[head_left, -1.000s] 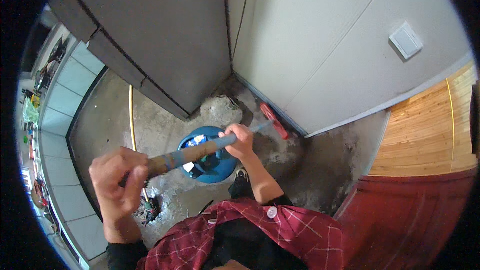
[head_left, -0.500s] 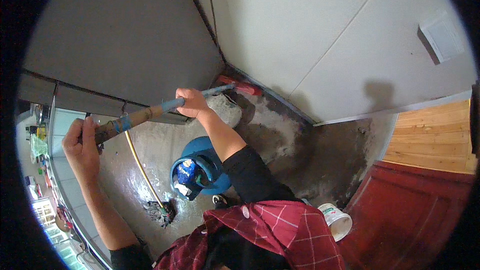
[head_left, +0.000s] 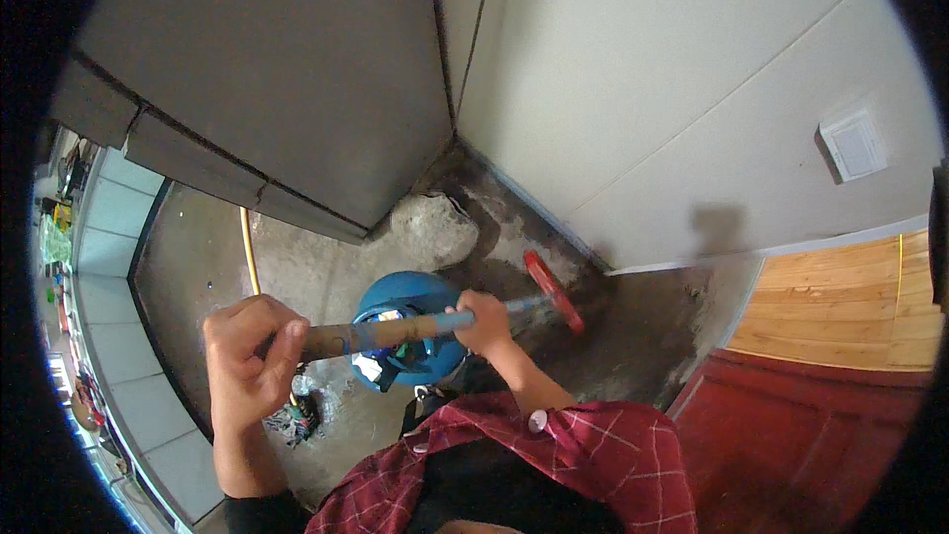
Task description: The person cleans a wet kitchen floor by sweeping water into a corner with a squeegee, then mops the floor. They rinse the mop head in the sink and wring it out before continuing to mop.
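Both hands grip a long-handled floor broom or squeegee [head_left: 381, 335], its pole slanting across in front of me. My left hand [head_left: 249, 351] is closed round the brown near end, where bands of blue tape show. Farther along, my right hand [head_left: 481, 324] wraps the grey-blue part of the pole. The red crosswise head [head_left: 554, 292] rests on the dark wet floor [head_left: 633, 321], near the foot of the pale wall; whether it has bristles or a blade cannot be made out. Beneath the pole stands a blue gas cylinder [head_left: 407, 287] with small items inside its collar.
A grey panel [head_left: 277, 69] and a pale wall [head_left: 633, 89] meet in the corner ahead. A rough pale stone slab [head_left: 433, 227] lies there. At left are a mop head [head_left: 297, 420] and its yellow handle [head_left: 249, 252]. A red panel [head_left: 791, 435] and wooden boards [head_left: 840, 311] stand at right.
The red head has come out of the corner, toward me and rightward along the wall. My right hand has moved right and nearer; my left hand has shifted right and lower.
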`<state>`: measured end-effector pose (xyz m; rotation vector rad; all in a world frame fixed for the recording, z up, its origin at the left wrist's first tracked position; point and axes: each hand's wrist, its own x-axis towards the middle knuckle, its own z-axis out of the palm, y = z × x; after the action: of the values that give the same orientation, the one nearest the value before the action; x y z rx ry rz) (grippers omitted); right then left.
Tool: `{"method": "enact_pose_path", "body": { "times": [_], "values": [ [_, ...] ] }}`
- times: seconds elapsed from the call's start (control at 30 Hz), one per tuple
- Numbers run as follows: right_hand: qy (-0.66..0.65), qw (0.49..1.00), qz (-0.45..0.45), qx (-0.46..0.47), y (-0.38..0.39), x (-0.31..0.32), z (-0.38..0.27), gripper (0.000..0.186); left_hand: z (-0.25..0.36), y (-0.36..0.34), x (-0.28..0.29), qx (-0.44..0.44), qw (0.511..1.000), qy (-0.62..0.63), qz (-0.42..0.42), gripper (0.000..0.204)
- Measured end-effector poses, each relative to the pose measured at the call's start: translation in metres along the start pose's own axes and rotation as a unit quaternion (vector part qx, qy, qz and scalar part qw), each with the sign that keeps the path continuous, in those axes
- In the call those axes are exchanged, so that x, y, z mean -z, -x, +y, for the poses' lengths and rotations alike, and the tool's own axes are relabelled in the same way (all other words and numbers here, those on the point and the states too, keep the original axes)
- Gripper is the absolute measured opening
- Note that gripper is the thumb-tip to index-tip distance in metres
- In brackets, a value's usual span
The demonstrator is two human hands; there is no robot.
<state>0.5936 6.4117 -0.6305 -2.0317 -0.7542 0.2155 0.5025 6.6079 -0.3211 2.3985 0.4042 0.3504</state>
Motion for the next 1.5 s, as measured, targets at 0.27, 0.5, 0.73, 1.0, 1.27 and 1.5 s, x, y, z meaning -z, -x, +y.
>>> {"method": "enact_pose_path", "body": {
  "times": [0.27, 0.5, 0.73, 1.0, 1.27, 1.5],
  "values": [
    [-0.01, 0.993, 0.087, 0.083, -0.007, 0.008, -0.043, 0.027, 0.013, 0.027, 0.04, -0.083, 0.992, -0.038, 0.089, 0.014],
    [-0.097, 0.984, 0.049, 0.139, -0.12, -0.044, -0.033, 0.022, 0.011, 0.01, 0.034, -0.017, 0.978, -0.151, 0.14, 0.013],
    [-0.093, 0.995, 0.011, 0.037, -0.128, -0.067, 0.007, 0.014, -0.013, -0.04, 0.0, 0.009, 0.991, -0.072, 0.11, 0.015],
    [0.023, 0.999, 0.028, -0.03, -0.007, -0.003, 0.006, 0.021, -0.004, -0.018, -0.003, 0.001, 1.0, 0.014, 0.005, 0.012],
    [-0.001, 0.996, 0.084, 0.021, -0.009, 0.032, -0.04, 0.023, 0.023, 0.01, 0.02, -0.028, 0.989, 0.024, 0.145, 0.015],
    [-0.095, 0.988, 0.066, 0.103, -0.12, -0.023, -0.02, 0.018, 0.005, -0.005, 0.034, 0.032, 0.982, -0.144, 0.12, 0.017]
  ]
}}
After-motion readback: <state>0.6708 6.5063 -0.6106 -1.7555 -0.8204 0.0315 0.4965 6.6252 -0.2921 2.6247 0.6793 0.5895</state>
